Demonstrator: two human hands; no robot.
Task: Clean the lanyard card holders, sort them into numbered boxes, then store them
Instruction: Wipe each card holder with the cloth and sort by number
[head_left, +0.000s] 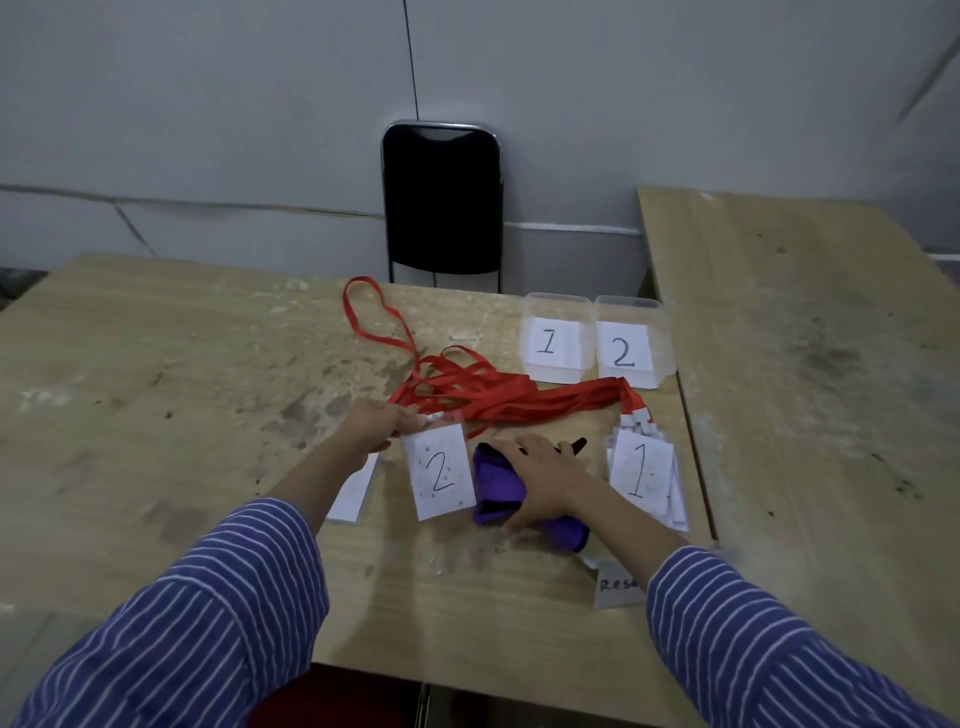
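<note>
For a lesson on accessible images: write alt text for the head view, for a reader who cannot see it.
A person's left hand holds the top of a card holder marked 2 while the right hand rests on a purple cloth. Red lanyards trail to a stack marked 1; clear boxes 1 and 2 stand behind.

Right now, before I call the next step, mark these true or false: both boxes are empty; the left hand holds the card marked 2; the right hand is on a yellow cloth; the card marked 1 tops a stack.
1. Box 1 and box 2 look empty: true.
2. The left hand holds the card marked 2 at its top: true.
3. The right hand rests on a yellow cloth: false, the cloth is purple.
4. The card marked 1 lies alone: false, it tops a stack.
</note>
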